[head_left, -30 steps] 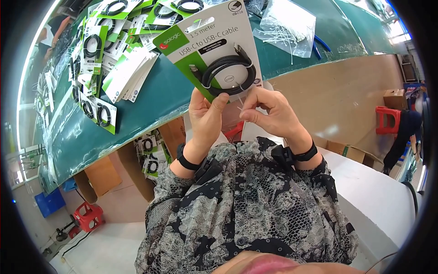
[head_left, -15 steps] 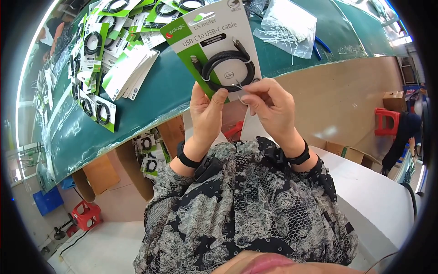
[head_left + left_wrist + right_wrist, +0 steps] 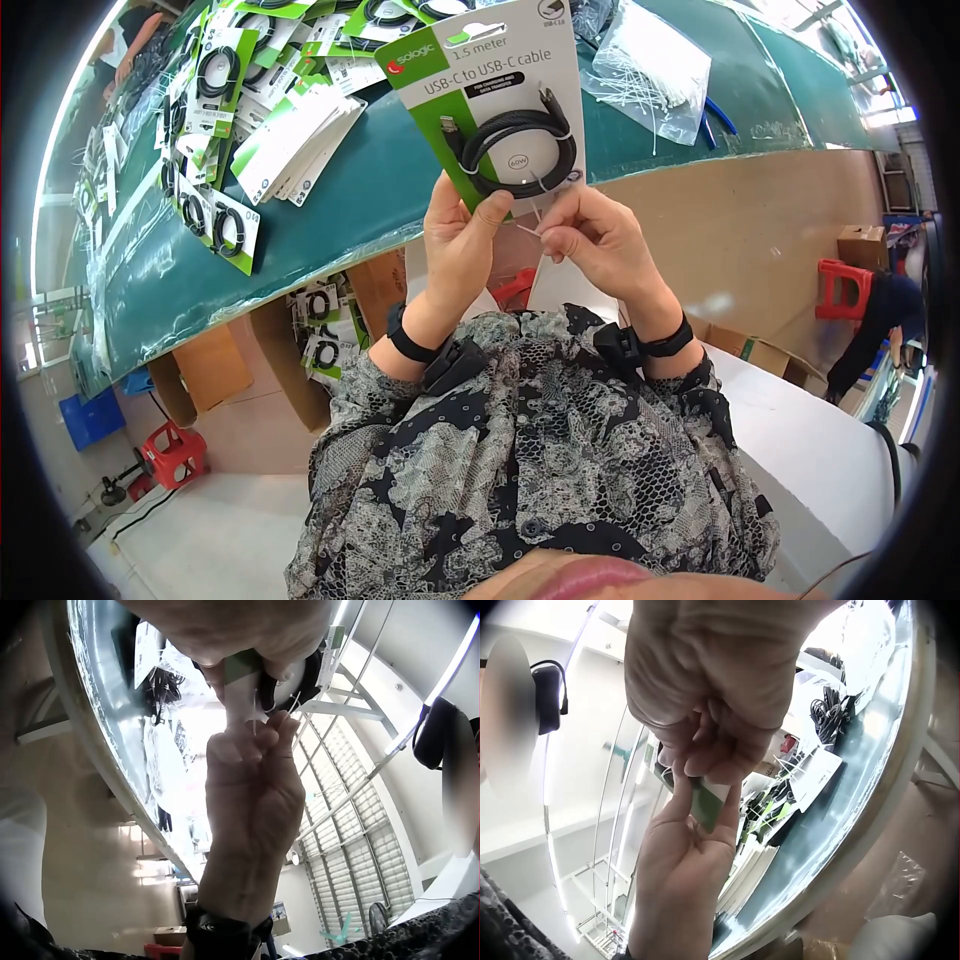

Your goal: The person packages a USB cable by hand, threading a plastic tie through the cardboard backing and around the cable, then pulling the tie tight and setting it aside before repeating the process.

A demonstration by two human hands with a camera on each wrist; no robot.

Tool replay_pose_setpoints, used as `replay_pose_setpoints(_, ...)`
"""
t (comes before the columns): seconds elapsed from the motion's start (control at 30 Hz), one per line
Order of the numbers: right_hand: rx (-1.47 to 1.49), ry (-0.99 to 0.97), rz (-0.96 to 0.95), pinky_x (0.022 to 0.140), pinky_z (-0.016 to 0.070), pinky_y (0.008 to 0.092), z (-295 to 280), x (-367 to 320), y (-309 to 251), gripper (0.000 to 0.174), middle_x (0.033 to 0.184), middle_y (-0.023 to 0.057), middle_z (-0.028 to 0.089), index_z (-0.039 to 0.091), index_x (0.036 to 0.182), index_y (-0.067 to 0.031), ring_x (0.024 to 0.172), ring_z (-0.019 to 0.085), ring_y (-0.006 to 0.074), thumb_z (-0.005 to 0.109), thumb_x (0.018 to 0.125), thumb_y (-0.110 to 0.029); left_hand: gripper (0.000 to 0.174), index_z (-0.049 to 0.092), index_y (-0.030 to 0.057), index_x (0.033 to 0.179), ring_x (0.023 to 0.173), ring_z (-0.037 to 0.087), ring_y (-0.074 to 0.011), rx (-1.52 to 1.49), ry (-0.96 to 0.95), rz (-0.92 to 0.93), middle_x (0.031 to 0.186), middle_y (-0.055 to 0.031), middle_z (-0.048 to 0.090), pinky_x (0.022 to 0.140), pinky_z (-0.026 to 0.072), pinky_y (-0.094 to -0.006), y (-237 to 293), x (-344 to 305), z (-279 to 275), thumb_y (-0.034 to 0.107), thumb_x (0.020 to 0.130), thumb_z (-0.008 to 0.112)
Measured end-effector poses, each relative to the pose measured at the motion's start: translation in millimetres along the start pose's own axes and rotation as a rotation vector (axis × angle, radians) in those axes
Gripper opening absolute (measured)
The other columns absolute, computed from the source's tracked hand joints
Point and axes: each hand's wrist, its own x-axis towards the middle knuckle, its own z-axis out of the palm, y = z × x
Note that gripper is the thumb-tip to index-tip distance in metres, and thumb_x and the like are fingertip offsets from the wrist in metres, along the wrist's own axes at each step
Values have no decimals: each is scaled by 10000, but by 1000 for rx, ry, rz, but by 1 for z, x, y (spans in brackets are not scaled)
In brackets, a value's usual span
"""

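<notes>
The left hand [image 3: 458, 245] grips the lower left edge of a green and white card [image 3: 430, 88], thumb across its front. A coiled black cable [image 3: 517, 128] lies on the card, with thin ties round it. By the card's bottom edge, the right hand [image 3: 607, 245] pinches a thin white tie [image 3: 528, 230] between thumb and forefinger. In the left wrist view the right hand [image 3: 253, 787] shows below the card, white tie ends standing at its fingertips. In the right wrist view the left hand [image 3: 681, 862] holds the card's green corner [image 3: 706, 806].
On the green table [image 3: 330, 215] lie many carded cables [image 3: 215, 75] and a stack of cards [image 3: 295, 150] at the left. A clear bag of white ties [image 3: 655, 70] and blue-handled pliers [image 3: 718, 118] lie at the right. Below stand red stools [image 3: 843, 290] and cardboard boxes [image 3: 765, 358].
The card has shifted right in the head view. The right hand's fingertips have moved down from the coil, drawing the pinched tie below the card's edge.
</notes>
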Motion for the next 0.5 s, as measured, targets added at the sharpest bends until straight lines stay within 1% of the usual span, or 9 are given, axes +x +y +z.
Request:
replay_pose_setpoints(0.17, 53, -68, 33, 554, 456, 196, -9, 2, 5, 78, 717, 2, 596, 588, 872, -13, 608, 565, 58, 644, 866, -67, 428, 424, 39, 1303, 1086, 536, -136, 9, -9, 11, 1203, -64, 563, 937, 430, -290, -4, -1, -1, -42, 901, 543)
replay_pose_setpoints(0.27, 101, -129, 127, 604, 476, 209, -12, 3, 2, 66, 778, 43, 597, 571, 873, 12, 660, 571, 91, 624, 870, -27, 426, 427, 39, 1301, 1076, 537, -130, 11, 3, 7, 1193, -58, 566, 931, 431, -283, -4, -1, -1, -40, 900, 547)
replay_pose_setpoints(0.3, 101, -130, 126, 604, 476, 209, -10, 2, 0, 66, 778, 43, 597, 571, 873, 12, 660, 571, 91, 624, 870, -27, 423, 430, 39, 1299, 1069, 538, -126, 11, 8, 4, 1185, -55, 568, 928, 432, -281, -4, 0, -2, -38, 901, 548)
replay_pose_setpoints(0.4, -17, 122, -36, 616, 487, 228, 9, -5, -7, 62, 790, 48, 619, 574, 891, 19, 674, 581, 89, 624, 860, -2, 410, 438, 39, 1290, 1054, 540, -119, 11, 30, 2, 1169, -49, 572, 914, 437, -274, -1, 2, -2, -33, 902, 550)
replay_pose_setpoints(0.43, -17, 121, -36, 616, 487, 228, 13, -6, -10, 62, 790, 48, 619, 574, 891, 19, 674, 581, 89, 624, 860, -2, 401, 444, 38, 1283, 1046, 542, -116, 10, 47, 4, 1161, -46, 575, 904, 441, -270, 1, 2, -1, -31, 904, 551)
replay_pose_setpoints(0.5, -251, 285, -188, 603, 490, 238, 20, -7, -14, 81, 778, 58, 627, 587, 894, 21, 659, 592, 102, 638, 830, 23, 391, 449, 37, 1277, 1037, 543, -112, 10, 62, 5, 1152, -43, 577, 895, 445, -266, 2, 2, -1, -28, 905, 552)
